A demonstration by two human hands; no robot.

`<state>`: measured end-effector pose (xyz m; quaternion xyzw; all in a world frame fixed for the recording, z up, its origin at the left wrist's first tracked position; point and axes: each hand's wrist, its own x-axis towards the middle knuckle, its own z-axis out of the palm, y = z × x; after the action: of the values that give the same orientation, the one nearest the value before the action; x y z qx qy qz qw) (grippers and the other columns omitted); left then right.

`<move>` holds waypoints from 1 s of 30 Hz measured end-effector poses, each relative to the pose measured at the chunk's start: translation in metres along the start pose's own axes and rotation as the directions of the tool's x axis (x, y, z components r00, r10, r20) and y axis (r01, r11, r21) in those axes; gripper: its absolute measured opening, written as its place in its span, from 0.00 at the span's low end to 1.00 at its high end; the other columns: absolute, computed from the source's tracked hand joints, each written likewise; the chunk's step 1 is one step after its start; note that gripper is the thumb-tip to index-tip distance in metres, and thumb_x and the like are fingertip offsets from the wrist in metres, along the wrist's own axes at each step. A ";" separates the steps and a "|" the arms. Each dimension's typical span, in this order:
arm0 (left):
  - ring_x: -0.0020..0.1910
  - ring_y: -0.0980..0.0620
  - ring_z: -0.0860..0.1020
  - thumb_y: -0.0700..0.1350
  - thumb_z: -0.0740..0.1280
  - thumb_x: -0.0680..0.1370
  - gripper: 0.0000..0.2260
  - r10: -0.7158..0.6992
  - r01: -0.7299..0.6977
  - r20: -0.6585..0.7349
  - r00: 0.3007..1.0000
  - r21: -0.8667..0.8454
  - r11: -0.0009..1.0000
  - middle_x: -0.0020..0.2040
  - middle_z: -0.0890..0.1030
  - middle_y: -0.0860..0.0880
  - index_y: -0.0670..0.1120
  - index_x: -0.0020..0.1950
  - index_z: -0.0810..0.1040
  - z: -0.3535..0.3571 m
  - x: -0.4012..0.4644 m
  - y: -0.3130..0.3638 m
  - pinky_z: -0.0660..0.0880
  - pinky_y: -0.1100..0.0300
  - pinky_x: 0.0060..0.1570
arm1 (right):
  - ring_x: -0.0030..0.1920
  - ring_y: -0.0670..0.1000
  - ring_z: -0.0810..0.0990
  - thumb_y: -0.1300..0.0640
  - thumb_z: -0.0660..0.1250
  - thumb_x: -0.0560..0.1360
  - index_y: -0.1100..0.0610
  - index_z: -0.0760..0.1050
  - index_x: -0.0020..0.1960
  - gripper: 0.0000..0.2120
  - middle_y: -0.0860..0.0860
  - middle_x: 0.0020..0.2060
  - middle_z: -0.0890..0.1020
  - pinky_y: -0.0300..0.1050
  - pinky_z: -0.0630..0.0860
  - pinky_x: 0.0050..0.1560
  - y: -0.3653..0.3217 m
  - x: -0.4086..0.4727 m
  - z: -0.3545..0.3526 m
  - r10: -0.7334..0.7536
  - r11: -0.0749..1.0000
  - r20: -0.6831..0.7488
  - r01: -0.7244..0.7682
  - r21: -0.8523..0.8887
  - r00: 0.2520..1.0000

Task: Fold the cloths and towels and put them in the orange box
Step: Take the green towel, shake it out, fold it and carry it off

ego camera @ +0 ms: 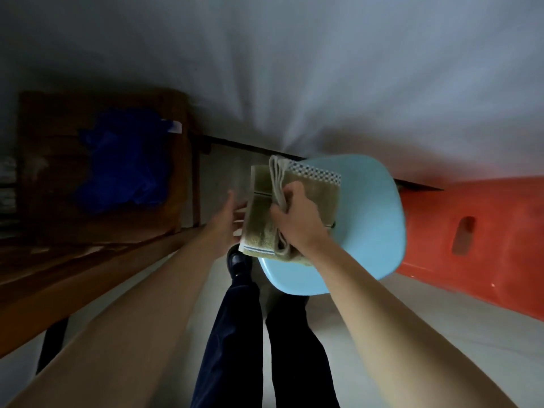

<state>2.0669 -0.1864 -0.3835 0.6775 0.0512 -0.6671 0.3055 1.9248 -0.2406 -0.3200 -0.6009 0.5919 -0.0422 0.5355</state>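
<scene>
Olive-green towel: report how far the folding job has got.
In hand: the folded olive-green terry towel, gripped by the right hand over the light-blue plastic chair; the left hand is open beside it. Left: boxing it in the orange plastic box, and folding the crumpled blue cloth on the wooden table.

Dim overall, darkest at the left, where a blue cloth (123,160) sits blurred in shadow. Soft light falls from the upper right. Wide-angle distortion stretches the edges; motion blur streaks the wall (353,69).
</scene>
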 end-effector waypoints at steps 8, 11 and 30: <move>0.51 0.49 0.79 0.70 0.54 0.74 0.31 0.009 -0.004 -0.037 0.999 0.114 0.994 0.52 0.83 0.46 0.48 0.58 0.80 -0.001 0.006 0.006 0.75 0.54 0.53 | 0.45 0.54 0.80 0.55 0.61 0.78 0.57 0.68 0.62 0.13 0.50 0.43 0.78 0.45 0.74 0.44 -0.001 0.015 0.058 0.001 1.000 0.011 -0.001 0.000 1.000; 0.67 0.46 0.72 0.69 0.54 0.75 0.31 0.148 -0.133 -0.014 0.989 0.371 0.919 0.65 0.75 0.51 0.50 0.70 0.70 0.012 -0.002 0.007 0.68 0.48 0.66 | 0.44 0.48 0.75 0.59 0.59 0.79 0.56 0.73 0.59 0.10 0.48 0.45 0.77 0.39 0.68 0.45 0.017 0.012 0.026 -0.039 0.998 -0.301 0.049 0.028 0.953; 0.45 0.47 0.82 0.53 0.71 0.73 0.19 0.112 -0.116 0.056 0.992 0.075 0.990 0.49 0.83 0.45 0.45 0.59 0.77 0.047 -0.049 0.014 0.80 0.55 0.41 | 0.52 0.58 0.81 0.54 0.70 0.73 0.52 0.76 0.56 0.12 0.57 0.52 0.82 0.57 0.79 0.53 0.058 -0.029 -0.054 0.362 0.553 0.207 -0.389 0.737 0.909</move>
<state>2.0271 -0.2037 -0.3290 0.6732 -0.0217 -0.6675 0.3175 1.8400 -0.2348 -0.3204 -0.1780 0.6234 -0.1635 0.7436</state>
